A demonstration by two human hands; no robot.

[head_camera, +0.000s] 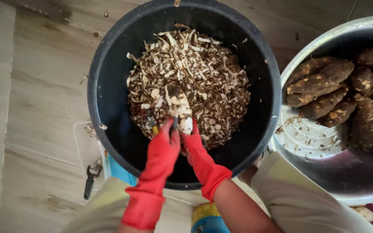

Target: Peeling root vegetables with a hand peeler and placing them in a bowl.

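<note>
Both hands wear red rubber gloves and meet over a black bucket (pixel 109 86) filled with brown and white peelings (pixel 203 77). My right hand (pixel 195 149) grips the lower end of a partly peeled root (pixel 178 103), which shows white flesh and brown skin. My left hand (pixel 165 144) holds a small peeler (pixel 152 123) with a yellow handle against the root's left side. The root lies just above the heap of peelings.
A large metal basin (pixel 324 146) at the right holds several unpeeled brown roots (pixel 324 86). A black hand tool (pixel 90 181) lies on the wood-look floor at the left, next to a white tray (pixel 83 146) under the bucket. A yellow and blue container (pixel 206 218) stands between my knees.
</note>
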